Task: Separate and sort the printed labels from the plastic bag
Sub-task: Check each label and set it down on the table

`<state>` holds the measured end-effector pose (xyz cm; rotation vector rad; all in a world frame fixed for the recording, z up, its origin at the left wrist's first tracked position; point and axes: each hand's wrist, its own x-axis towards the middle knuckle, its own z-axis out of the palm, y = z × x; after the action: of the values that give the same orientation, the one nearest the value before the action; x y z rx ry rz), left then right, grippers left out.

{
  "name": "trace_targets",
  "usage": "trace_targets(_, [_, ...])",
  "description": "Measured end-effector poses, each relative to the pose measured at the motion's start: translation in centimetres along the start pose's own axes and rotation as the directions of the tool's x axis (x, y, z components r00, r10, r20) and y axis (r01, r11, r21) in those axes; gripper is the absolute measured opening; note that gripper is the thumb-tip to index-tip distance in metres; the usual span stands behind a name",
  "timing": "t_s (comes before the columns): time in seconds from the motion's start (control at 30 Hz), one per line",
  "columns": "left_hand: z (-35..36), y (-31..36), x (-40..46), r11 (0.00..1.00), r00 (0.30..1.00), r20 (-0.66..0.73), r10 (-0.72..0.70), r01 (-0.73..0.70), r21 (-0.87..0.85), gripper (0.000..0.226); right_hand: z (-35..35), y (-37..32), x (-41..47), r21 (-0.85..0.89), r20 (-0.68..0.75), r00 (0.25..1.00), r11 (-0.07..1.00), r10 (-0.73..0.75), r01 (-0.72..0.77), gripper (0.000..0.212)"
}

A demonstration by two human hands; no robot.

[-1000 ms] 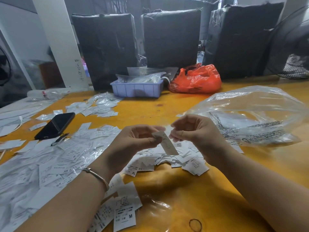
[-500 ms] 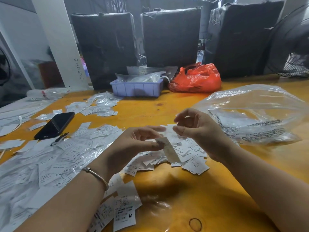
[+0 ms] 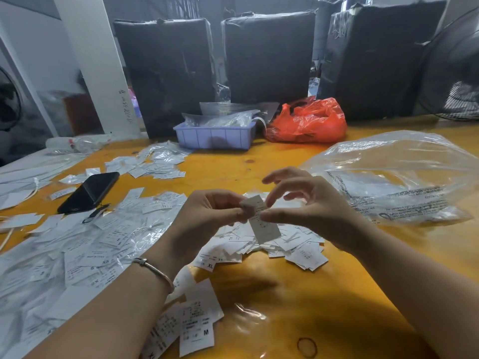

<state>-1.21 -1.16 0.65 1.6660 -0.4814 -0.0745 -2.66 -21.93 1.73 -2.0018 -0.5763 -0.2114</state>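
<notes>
Here, one label [image 3: 260, 218] pinched between left hand [image 3: 207, 218] and right hand [image 3: 308, 206] (above the heap [image 3: 285, 244])

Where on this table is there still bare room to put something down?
Bare wood lies between the purple tray and the hands, and near the front edge right of the M label. The left side is crowded with labels around the phone; the clear bag fills the right.

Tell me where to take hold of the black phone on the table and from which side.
Grip the black phone across its two long edges near the middle, coming from above. It lies flat and slanted on the table; a label crowds its left long edge and a dark clip its near end, so avoid the near end.
</notes>
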Motion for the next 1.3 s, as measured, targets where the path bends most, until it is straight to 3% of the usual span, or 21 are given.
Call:
trace_targets(0.1, [0.0,0.2,-0.1,1.000,1.000,-0.004,-0.017,0.016,-0.012,0.024,0.1,0.2,0.1,0.017,-0.054,0.998,1.000,0.025,-0.024,0.019])
trace_targets(0.2, [-0.3,0.1,0.0,1.000,0.993,-0.115,-0.012,0.010,-0.016,0.023,-0.4,0.5,0.3,0.267,-0.099,0.991,0.962,0.088,-0.059,0.013])
trace_targets(0.27, [-0.3,0.1,0.0,0.999,0.984,-0.176,-0.004,-0.002,-0.036,0.040,-0.6,0.9,0.4,0.355,-0.130,0.982,0.931,0.139,-0.085,0.021])
trace_targets(0.4, [-0.6,-0.1,0.4,0.998,0.979,-0.201,-0.013,0.000,-0.064,0.071,-0.8,1.6,0.5,0.320,-0.261,0.947,0.942,0.187,-0.098,0.025])
trace_targets(0.53, [-0.6,-0.2,0.4,0.998,0.987,-0.156,-0.021,0.011,-0.069,0.056,-0.7,1.9,0.4,0.234,-0.324,0.934,0.970,0.149,-0.073,0.013])
trace_targets(0.67, [-0.4,-0.1,0.1,1.000,0.992,-0.129,0.001,-0.003,-0.015,0.027,-0.5,1.5,0.4,0.127,-0.405,0.914,0.992,0.039,0.014,0.018])
trace_targets(0.8, [-0.3,-0.1,0.1,0.997,0.992,-0.110,0.066,-0.061,0.048,0.020,-0.5,0.8,0.3,0.115,-0.425,0.904,0.989,-0.034,0.091,0.025])
trace_targets(0.9, [-0.1,-0.2,0.0,0.992,0.985,-0.126,0.113,-0.104,0.077,0.019,-0.7,0.3,0.0,0.133,-0.402,0.909,0.975,-0.110,0.177,0.036])
trace_targets(1.0, [-0.1,-0.1,0.0,0.988,0.981,-0.131,0.141,-0.132,0.077,0.018,-0.9,0.2,-0.1,0.016,-0.396,0.898,0.977,-0.191,0.214,0.053])
trace_targets(1.1, [-0.1,0.0,0.0,0.989,0.983,-0.114,0.143,-0.137,0.052,0.019,-0.7,0.3,0.0,-0.100,-0.385,0.900,0.979,-0.202,0.177,0.041])
trace_targets(1.17, [0.0,0.0,-0.1,0.990,0.987,-0.076,0.139,-0.136,0.045,0.021,-0.3,0.4,0.1,-0.046,-0.299,0.946,0.992,-0.128,0.120,0.030])
trace_targets(1.23, [0.1,0.1,-0.1,0.991,0.991,-0.041,0.131,-0.129,0.038,0.027,0.0,0.3,0.0,0.068,-0.123,0.991,0.996,-0.053,0.061,0.015])
trace_targets(1.3, [0.1,0.0,-0.2,0.992,0.993,-0.015,0.118,-0.117,0.038,0.034,0.3,0.1,0.0,0.089,-0.002,0.999,0.995,-0.035,0.035,0.027])
